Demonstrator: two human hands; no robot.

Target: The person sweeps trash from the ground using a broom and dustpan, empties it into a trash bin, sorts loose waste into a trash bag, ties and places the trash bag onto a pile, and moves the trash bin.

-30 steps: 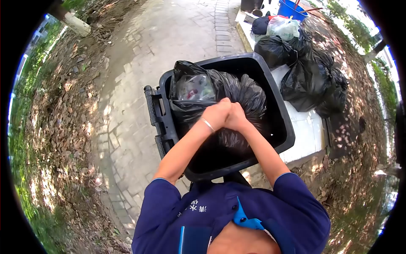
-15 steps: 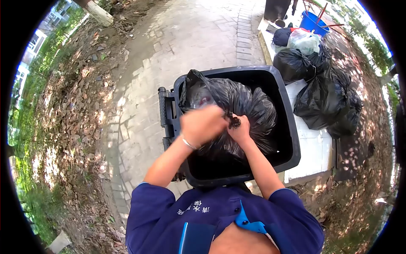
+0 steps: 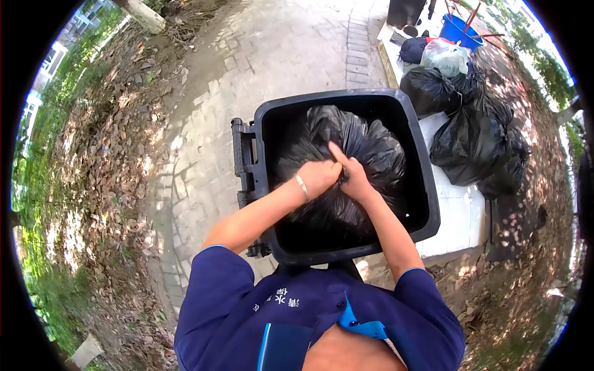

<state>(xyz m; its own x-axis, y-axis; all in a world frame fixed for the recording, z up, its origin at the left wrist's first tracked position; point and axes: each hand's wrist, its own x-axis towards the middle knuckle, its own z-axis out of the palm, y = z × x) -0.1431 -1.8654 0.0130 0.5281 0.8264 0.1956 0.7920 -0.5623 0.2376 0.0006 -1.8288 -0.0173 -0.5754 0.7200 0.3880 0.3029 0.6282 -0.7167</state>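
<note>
A full black plastic bag (image 3: 371, 145) bulges inside the open black wheeled bin (image 3: 427, 179). Its gathered neck lies between my two hands, which touch each other over the middle of the bag. My left hand (image 3: 317, 177), with a pale band at the wrist, is closed on the neck from the left. On the right side, my right hand (image 3: 354, 179) grips the same bunched plastic, its index finger stretched out toward the upper left. The plastic between the fingers is mostly hidden.
Several filled black bags (image 3: 473, 142) and a whitish bag (image 3: 445, 59) lie right of the bin on a white slab (image 3: 458, 216). A blue bucket (image 3: 459, 32) with red sticks stands behind them. The bin's hinge side (image 3: 242, 154) faces the paved path (image 3: 216, 123).
My left hand has come back to my right hand after being apart from it. The bag's mouth, earlier showing clear plastic inside, is now gathered. The right index finger has stretched out.
</note>
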